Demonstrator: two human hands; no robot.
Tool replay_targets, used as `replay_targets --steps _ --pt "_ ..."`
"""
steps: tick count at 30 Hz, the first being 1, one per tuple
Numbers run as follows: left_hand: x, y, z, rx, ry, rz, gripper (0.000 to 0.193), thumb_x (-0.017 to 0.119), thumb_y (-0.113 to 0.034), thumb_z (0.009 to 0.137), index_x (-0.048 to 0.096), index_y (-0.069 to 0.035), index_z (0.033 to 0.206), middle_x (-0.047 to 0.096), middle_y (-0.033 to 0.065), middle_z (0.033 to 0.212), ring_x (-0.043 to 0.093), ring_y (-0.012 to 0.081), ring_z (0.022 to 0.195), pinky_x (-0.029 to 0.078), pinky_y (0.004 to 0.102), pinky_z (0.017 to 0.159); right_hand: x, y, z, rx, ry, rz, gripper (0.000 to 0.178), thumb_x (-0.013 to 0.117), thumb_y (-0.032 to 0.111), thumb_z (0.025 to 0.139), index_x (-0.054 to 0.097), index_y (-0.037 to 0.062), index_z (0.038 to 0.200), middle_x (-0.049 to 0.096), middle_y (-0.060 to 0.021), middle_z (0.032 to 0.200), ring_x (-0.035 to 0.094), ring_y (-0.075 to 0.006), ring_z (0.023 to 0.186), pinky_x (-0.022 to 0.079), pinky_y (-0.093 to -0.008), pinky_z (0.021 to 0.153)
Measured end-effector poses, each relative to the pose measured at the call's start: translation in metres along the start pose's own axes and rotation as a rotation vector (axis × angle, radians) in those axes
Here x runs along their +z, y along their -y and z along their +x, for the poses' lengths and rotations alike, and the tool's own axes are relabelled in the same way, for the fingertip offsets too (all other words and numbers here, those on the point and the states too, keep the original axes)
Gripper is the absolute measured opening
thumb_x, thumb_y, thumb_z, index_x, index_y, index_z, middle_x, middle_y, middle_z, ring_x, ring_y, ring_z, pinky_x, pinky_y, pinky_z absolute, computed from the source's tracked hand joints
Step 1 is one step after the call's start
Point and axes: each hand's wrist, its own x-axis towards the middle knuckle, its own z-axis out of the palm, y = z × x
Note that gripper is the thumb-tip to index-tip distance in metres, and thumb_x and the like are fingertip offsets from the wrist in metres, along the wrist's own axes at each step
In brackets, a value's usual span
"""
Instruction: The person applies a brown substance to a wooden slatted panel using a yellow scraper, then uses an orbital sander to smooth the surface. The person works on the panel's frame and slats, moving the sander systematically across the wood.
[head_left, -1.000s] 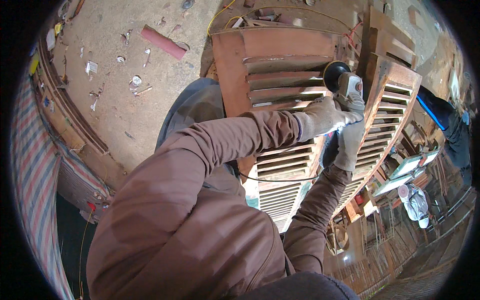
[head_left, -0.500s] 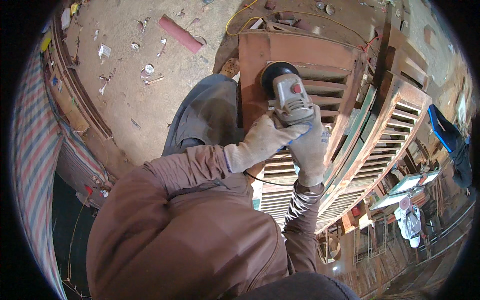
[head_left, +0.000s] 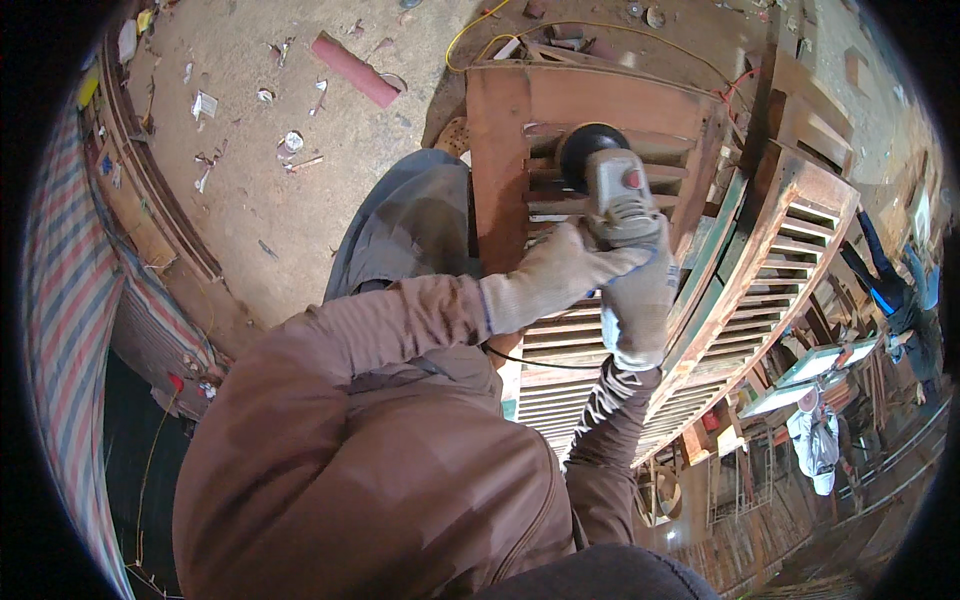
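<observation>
Both my hands wear pale work gloves and hold one angle grinder (head_left: 622, 190), grey with a red button and a round black disc (head_left: 590, 155). My left hand (head_left: 545, 280) closes on its side near the middle of the body. Round the rear of the body wraps my right hand (head_left: 640, 295). Under the disc lies a brown louvred wooden shutter (head_left: 500, 170), and the disc covers part of its upper slats. Whether the disc touches the wood I cannot tell. A thin black cord (head_left: 535, 362) curves below my hands.
More louvred shutters (head_left: 775, 275) lean at the right. A roll of red sheet (head_left: 355, 70) and scraps lie on the floor at the upper left. A yellow cable (head_left: 465, 40) runs behind the shutter. Striped cloth (head_left: 65, 290) hangs at the left. Other people (head_left: 815, 440) are at the far right.
My hands have moved the grinder to the right, from the shutter's left frame and slat edge onto the upper slats. A person at the far right has shifted.
</observation>
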Motion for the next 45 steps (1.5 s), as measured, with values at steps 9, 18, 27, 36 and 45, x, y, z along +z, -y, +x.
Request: replay_targets --steps 9,18,27,36,45 --pt "0.049 0.011 0.059 0.167 0.248 -0.149 0.055 0.082 -0.04 0.089 0.07 0.005 0.116 0.076 0.0125 0.103 0.071 0.0162 0.091 0.058 0.033 0.082 -0.052 -0.056 0.029 0.092 -0.036 0.253 0.06 0.075 0.004 0.089 0.05 -0.0025 0.143 0.073 -0.0143 0.113 0.072 -0.0216 0.098 0.059 -0.033 0.084" --pt "0.021 0.003 0.008 -0.014 -0.028 -0.012 0.047 0.082 -0.034 0.093 0.07 0.001 0.121 0.074 0.004 0.107 0.065 0.0106 0.094 0.055 0.03 0.083 -0.019 -0.014 0.0 0.022 0.036 0.012 0.066 0.082 0.011 0.084 0.051 -0.0024 0.141 0.074 -0.0143 0.11 0.073 -0.0202 0.092 0.058 -0.0371 0.08" --pt "0.081 0.031 0.127 0.471 0.384 0.457 0.033 0.068 -0.024 0.101 0.068 -0.007 0.129 0.075 0.0081 0.108 0.07 0.019 0.096 0.056 0.0319 0.086 -0.064 -0.1 0.048 -0.173 -0.191 0.155 0.031 0.066 0.011 0.094 0.067 -0.0005 0.122 0.076 -0.0154 0.109 0.073 -0.0266 0.1 0.057 -0.0388 0.085" --pt "-0.004 -0.01 0.029 0.102 0.015 0.363 0.05 0.077 -0.035 0.097 0.067 -0.001 0.132 0.074 0.0098 0.123 0.068 0.0185 0.109 0.053 0.0342 0.1 -0.011 0.012 0.016 -0.033 -0.13 -0.033 0.045 0.08 0.025 0.084 0.059 0.0062 0.118 0.075 -0.022 0.086 0.078 -0.0377 0.085 0.059 -0.0482 0.072" --pt "-0.009 -0.06 0.03 0.227 0.002 -0.086 0.039 0.08 -0.024 0.095 0.07 0.001 0.124 0.074 0.0032 0.113 0.067 0.0096 0.096 0.056 0.0295 0.084 -0.004 0.033 0.053 0.053 -0.092 -0.074 0.056 0.08 0.044 0.08 0.058 0.0069 0.116 0.075 -0.0237 0.092 0.075 -0.0426 0.091 0.059 -0.052 0.077"
